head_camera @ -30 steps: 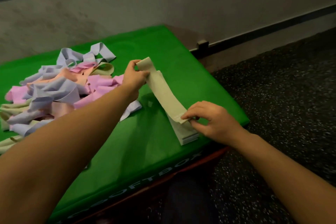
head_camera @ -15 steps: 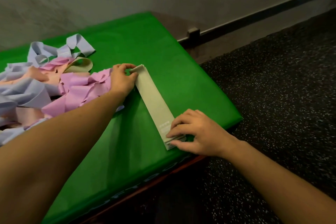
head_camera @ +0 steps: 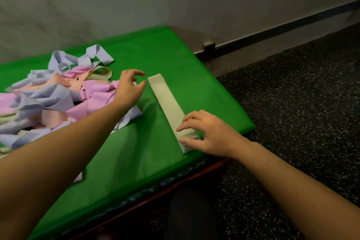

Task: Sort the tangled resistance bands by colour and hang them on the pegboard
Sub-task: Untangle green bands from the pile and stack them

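A stack of pale green bands (head_camera: 168,103) lies flat and straight on the green soft box (head_camera: 175,52), near its right edge. My right hand (head_camera: 210,134) rests on the stack's near end, fingertips pressing its top and thumb against its side. My left hand (head_camera: 129,87) hovers just left of the stack's far end, fingers loosely spread and holding nothing. Left of it sits the tangled pile of bands (head_camera: 52,99) in lilac, pink, peach and pale green. No pegboard is in view.
The soft box stands on a dark speckled floor (head_camera: 302,103) that stretches to the right. A grey wall (head_camera: 136,6) with a dark baseboard rail runs behind the box. The box's near front face carries white lettering.
My left hand has let go of the pale green band's far end, which now lies flat on the stack, and drawn slightly left. My right hand stays on the near end.
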### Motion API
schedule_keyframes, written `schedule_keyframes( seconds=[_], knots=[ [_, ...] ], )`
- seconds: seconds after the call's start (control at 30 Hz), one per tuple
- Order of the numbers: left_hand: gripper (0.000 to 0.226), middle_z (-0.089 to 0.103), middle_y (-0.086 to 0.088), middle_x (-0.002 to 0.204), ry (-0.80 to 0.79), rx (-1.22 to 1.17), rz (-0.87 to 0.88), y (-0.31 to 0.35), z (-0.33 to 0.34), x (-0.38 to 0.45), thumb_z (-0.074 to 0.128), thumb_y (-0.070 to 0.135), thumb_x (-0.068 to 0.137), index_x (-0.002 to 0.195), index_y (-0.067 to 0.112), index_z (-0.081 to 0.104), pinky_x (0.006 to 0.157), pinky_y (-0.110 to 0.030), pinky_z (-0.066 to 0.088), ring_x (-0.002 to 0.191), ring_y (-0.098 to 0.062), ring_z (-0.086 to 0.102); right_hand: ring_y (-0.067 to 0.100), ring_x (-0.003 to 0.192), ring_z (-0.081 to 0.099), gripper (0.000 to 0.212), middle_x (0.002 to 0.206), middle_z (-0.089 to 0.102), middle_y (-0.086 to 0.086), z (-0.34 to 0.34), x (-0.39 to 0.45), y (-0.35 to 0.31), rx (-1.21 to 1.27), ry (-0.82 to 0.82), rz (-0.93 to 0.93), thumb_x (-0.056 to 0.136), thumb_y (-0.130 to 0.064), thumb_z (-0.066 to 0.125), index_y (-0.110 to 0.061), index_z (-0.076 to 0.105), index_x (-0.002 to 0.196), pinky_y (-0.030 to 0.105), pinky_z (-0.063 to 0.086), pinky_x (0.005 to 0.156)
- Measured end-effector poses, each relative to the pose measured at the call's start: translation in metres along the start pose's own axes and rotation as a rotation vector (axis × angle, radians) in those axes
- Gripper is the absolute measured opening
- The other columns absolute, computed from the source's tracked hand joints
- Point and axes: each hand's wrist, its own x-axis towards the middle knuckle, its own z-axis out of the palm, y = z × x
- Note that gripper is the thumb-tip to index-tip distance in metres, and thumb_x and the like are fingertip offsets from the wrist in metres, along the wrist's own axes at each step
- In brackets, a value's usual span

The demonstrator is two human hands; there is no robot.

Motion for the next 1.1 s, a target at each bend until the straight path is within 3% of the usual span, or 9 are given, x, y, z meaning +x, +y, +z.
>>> schedule_keyframes(
  seconds=[0.13,0.27,0.53,0.67,0.83,0.9,1.0,1.1],
  knots=[
    [0.018,0.051,-0.001,0.118,-0.025,0.058,0.115,-0.008,-0.046,-0.037,0.064,0.021,0.095,0.112,0.021,0.059,0.095,-0.032,0.048,0.108,-0.016,0.055,0.003,0.108,0.051,0.032,0.112,0.057,-0.018,-0.001,0.008,-0.030,0.028,-0.014,0.028,0.089,-0.054,0.058,-0.034,0.067,0.113,0.033,0.046,0.097],
    [0.022,0.059,-0.002,0.121,-0.032,0.077,0.126,-0.028,-0.099,-0.078,0.065,0.018,0.094,0.115,0.020,0.060,0.096,-0.039,0.051,0.106,-0.016,0.058,0.007,0.105,0.054,0.024,0.110,0.061,-0.008,0.008,0.016,-0.068,0.046,0.003,0.000,0.092,-0.039,0.066,-0.026,0.070,0.113,0.029,0.045,0.095],
    [0.025,0.064,-0.001,0.105,0.054,-0.034,0.010,-0.098,-0.189,-0.162,0.067,0.011,0.091,0.095,0.035,0.059,0.075,-0.037,0.052,0.092,-0.019,0.063,0.004,0.097,0.053,0.022,0.110,0.057,-0.012,0.046,0.047,-0.138,0.022,-0.149,-0.013,0.095,-0.035,0.063,-0.027,0.069,0.115,0.015,0.039,0.078],
    [0.016,0.066,-0.005,0.100,0.192,-0.093,-0.075,-0.139,-0.225,-0.192,0.069,0.011,0.086,0.098,0.019,0.062,0.079,-0.034,0.049,0.089,-0.024,0.063,0.011,0.095,0.056,0.021,0.111,0.060,-0.004,0.073,0.072,-0.172,0.010,-0.219,-0.037,0.094,-0.033,0.064,-0.026,0.069,0.114,0.021,0.044,0.080],
    [0.020,0.066,-0.005,0.101,0.288,-0.073,-0.170,-0.189,-0.255,-0.223,0.065,0.001,0.088,0.101,0.016,0.063,0.077,-0.032,0.045,0.090,-0.028,0.062,-0.001,0.091,0.053,0.021,0.111,0.062,-0.008,0.098,0.102,-0.202,-0.010,-0.258,-0.077,0.095,-0.028,0.063,-0.025,0.069,0.115,0.004,0.037,0.073],
    [0.022,0.066,-0.006,0.102,0.327,-0.073,-0.191,-0.205,-0.260,-0.232,0.065,-0.001,0.088,0.101,0.016,0.064,0.076,-0.032,0.045,0.092,-0.029,0.061,0.000,0.092,0.056,0.020,0.111,0.065,-0.009,0.109,0.112,-0.211,0.020,-0.261,-0.094,0.095,-0.027,0.062,-0.026,0.069,0.114,0.010,0.042,0.077],
    [0.023,0.063,-0.005,0.105,0.367,-0.061,-0.238,-0.227,-0.267,-0.242,0.061,-0.003,0.089,0.103,0.016,0.062,0.072,-0.025,0.044,0.093,-0.024,0.057,0.004,0.092,0.062,0.020,0.107,0.067,-0.011,0.130,0.131,-0.224,0.055,-0.280,-0.080,0.096,-0.029,0.058,-0.032,0.067,0.114,0.031,0.053,0.080],
    [0.023,0.063,-0.005,0.106,0.393,-0.034,-0.287,-0.248,-0.272,-0.245,0.060,0.000,0.090,0.103,0.019,0.062,0.077,-0.035,0.049,0.089,-0.023,0.058,0.006,0.096,0.063,0.024,0.111,0.068,-0.016,0.149,0.153,-0.241,0.093,-0.276,-0.082,0.098,-0.026,0.053,-0.037,0.064,0.116,0.036,0.054,0.084]
  ],
)
